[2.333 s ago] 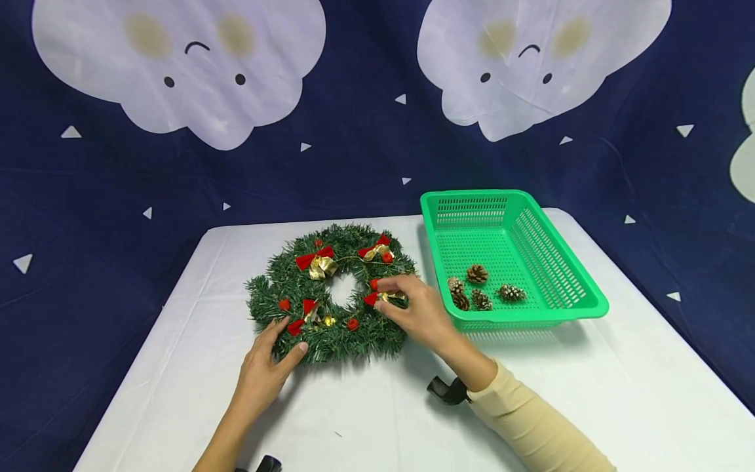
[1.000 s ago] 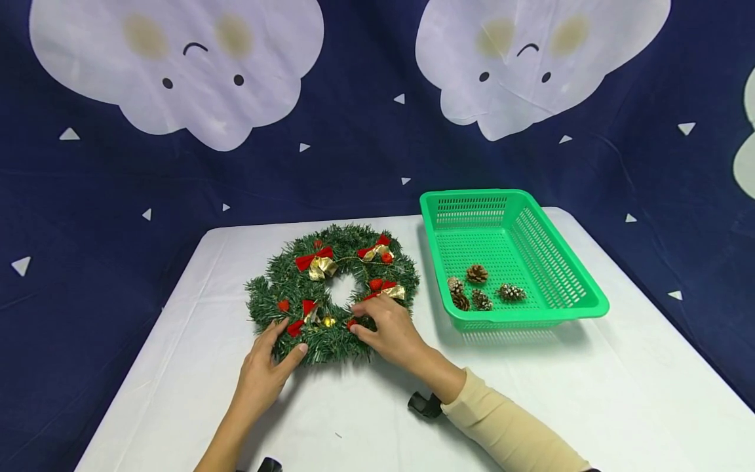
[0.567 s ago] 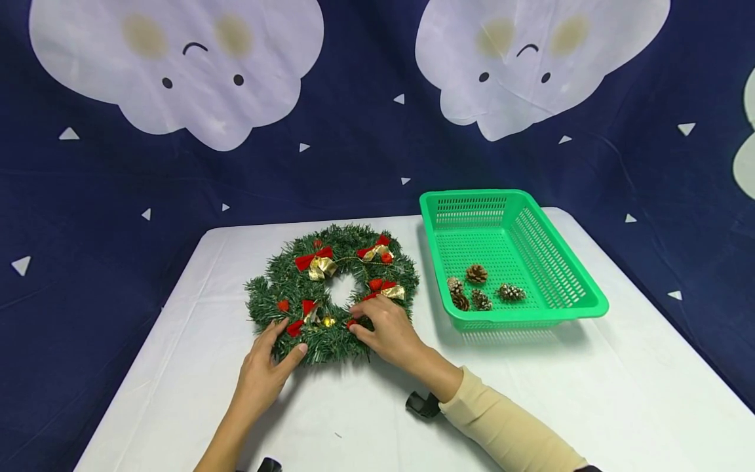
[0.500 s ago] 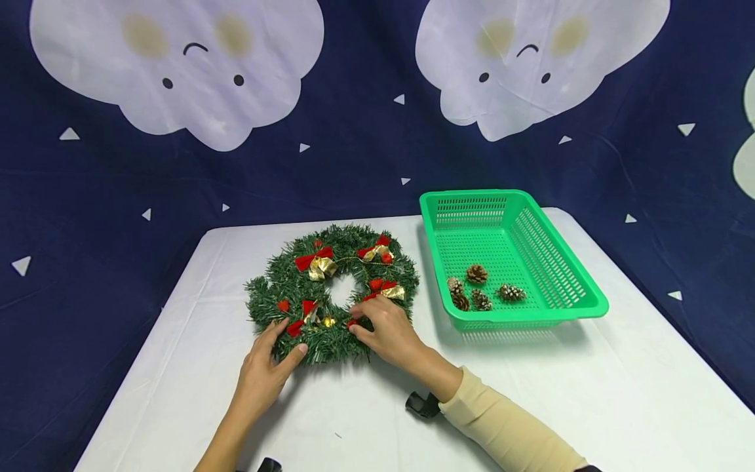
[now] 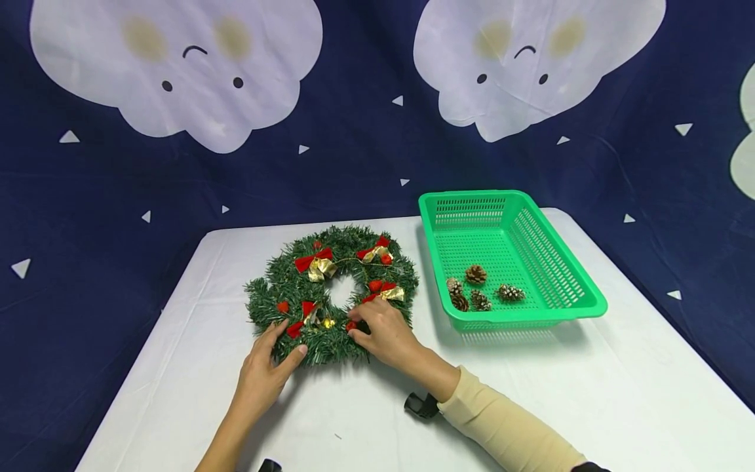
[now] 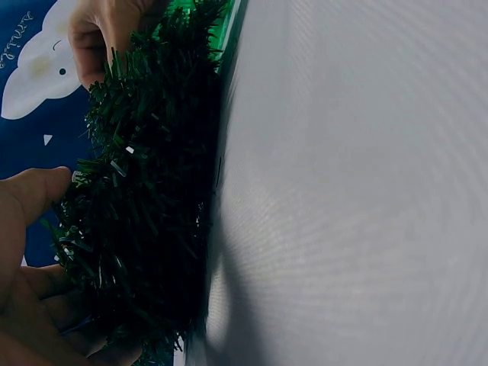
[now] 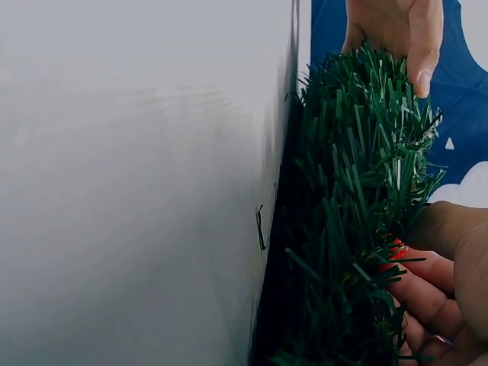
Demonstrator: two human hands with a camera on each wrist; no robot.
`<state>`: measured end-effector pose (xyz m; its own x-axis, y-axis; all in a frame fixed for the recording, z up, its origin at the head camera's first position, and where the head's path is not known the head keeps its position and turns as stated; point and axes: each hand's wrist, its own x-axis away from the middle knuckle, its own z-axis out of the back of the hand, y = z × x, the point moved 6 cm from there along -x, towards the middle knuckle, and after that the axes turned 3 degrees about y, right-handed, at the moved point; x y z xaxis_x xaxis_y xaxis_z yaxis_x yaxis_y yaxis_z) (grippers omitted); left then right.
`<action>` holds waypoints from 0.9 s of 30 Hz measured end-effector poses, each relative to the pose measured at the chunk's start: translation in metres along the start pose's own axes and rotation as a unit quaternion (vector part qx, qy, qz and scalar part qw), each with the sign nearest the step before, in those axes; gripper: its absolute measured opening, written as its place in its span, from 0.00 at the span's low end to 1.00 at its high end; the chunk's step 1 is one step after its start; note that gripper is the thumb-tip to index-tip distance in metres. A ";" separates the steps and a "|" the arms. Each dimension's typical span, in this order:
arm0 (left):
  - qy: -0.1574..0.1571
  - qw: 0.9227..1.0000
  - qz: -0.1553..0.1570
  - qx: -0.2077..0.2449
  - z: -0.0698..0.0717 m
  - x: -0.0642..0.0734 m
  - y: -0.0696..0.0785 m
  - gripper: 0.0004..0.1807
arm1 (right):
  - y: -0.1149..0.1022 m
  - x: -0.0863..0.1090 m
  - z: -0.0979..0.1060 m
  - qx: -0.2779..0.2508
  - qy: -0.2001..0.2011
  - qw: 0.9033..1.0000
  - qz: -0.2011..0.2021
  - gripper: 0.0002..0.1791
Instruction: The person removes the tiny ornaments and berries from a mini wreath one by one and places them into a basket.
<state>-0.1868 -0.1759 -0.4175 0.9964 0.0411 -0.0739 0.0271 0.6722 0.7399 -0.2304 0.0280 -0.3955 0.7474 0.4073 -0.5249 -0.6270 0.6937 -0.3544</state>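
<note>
A green tinsel wreath with red-and-gold bows lies flat on the white table. My left hand rests on its lower left edge, thumb and index spread and fairly straight. The left wrist view shows that thumb over the top, the other fingers along the side. My right hand pinches a small red berry ornament at the wreath's lower right, between thumb and index finger. In the right wrist view, some red shows by the right fingertips; tinsel hides the rest.
A green plastic basket stands right of the wreath, with several pine cones in its near left corner. A black wrist-camera mount hangs under the right forearm. A dark blue cloud-print cloth hangs behind the table.
My right hand has moved left and nearer, from the right-hand bow to the lower red ornament. Lately its fingers have shifted slightly, showing more of the ornament. My left hand stays put.
</note>
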 end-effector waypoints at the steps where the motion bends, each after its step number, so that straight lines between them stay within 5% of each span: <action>1: 0.000 1.000 0.000 0.000 0.000 0.000 0.000 0.38 | 0.000 0.000 -0.001 0.002 -0.002 1.000 0.000 0.14; 12: 0.000 1.000 0.002 0.002 0.000 0.000 0.000 0.39 | 0.000 -0.001 -0.003 0.019 -0.009 1.000 0.003 0.14; 27: 0.002 1.000 0.006 0.005 0.000 0.000 -0.002 0.39 | 0.001 0.001 0.006 -0.037 -0.002 0.999 -0.010 0.13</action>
<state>-0.1864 -0.1768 -0.4188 0.9963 0.0533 -0.0677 0.0152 0.6642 0.7474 -0.2290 0.0323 -0.3919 0.7608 0.3962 -0.5140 -0.6261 0.6564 -0.4209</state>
